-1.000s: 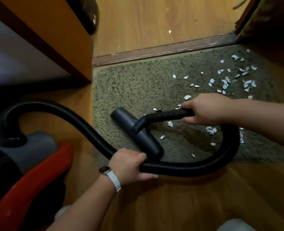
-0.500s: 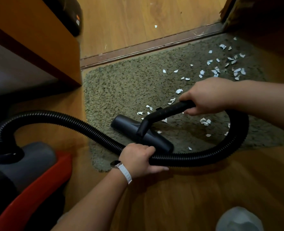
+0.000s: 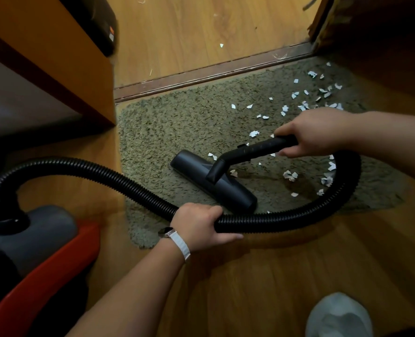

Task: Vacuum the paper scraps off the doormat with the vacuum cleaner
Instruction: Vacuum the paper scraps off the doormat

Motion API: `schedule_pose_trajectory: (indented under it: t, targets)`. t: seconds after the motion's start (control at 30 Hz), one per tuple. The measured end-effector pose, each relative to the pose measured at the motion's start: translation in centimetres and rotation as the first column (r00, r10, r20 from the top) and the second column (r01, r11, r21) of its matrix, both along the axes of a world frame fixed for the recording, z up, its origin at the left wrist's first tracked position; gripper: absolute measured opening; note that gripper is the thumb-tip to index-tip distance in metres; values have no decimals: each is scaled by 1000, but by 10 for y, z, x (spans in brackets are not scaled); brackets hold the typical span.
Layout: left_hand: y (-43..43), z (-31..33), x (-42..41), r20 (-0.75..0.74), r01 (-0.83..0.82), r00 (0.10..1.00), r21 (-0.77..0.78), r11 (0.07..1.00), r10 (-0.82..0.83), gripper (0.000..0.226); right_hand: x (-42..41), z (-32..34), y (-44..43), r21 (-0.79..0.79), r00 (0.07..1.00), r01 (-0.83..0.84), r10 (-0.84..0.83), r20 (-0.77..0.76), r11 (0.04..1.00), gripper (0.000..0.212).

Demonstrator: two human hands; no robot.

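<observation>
An olive shaggy doormat (image 3: 177, 122) lies on the wooden floor below a door threshold. White paper scraps (image 3: 306, 103) are scattered over its right half. The vacuum's black floor nozzle (image 3: 235, 193) sits flat on the mat's middle. My right hand (image 3: 316, 132) grips the black handle tube (image 3: 257, 149) that rises from the nozzle. My left hand (image 3: 199, 224), with a white-strapped watch, grips the ribbed black hose (image 3: 299, 215) near the mat's front edge. The hose loops round the right side and runs left to the grey and red vacuum body (image 3: 31, 242).
An orange wooden cabinet (image 3: 55, 59) stands at the left, close to the mat's corner. A brown threshold strip (image 3: 201, 74) borders the mat's far edge. One scrap (image 3: 221, 45) lies on the floor beyond it. A light sock or slipper (image 3: 340, 314) shows at bottom right.
The nozzle has slid toward the right and nearer the scraps in the mat's middle. Both hands kept their grips, and the view has shifted.
</observation>
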State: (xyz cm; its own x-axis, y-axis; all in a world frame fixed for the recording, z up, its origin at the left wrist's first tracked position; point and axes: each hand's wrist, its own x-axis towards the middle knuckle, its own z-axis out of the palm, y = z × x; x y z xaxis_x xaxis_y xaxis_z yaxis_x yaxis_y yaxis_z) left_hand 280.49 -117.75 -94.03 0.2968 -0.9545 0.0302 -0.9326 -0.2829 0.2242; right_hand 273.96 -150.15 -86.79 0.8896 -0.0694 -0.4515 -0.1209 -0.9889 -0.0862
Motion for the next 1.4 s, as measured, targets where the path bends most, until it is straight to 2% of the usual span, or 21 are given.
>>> schedule_pose_trajectory:
  t: [0.4, 0.7, 0.8, 1.1, 1.23, 1.4]
  targets:
    - [-12, -8, 5, -5, -29, 1000, -25, 999, 29, 64, -19, -14, -31, 12, 989, 143, -143, 25, 990, 21]
    - [-10, -8, 4, 18, -19, 1000, 15, 1000, 19, 65, -15, -21, -21, 43, 995, 87, -89, 45, 995, 26]
    - [-11, -8, 4, 21, -20, 1000, 5, 1000, 20, 65, -15, -21, -22, 61, 996, 82, -85, 34, 995, 20]
    - [-18, -9, 6, 8, -65, 998, -23, 998, 65, 67, -20, -16, -35, 13, 968, 249, -249, 16, 968, 23]
    - [-14, -11, 6, -12, -51, 999, 0, 999, 51, 68, -18, -19, -28, 9, 977, 212, -212, 24, 977, 24]
    - [-9, -11, 5, 8, -15, 1000, 7, 1000, 15, 63, -11, -21, -12, 7, 997, 70, -70, 21, 998, 24]
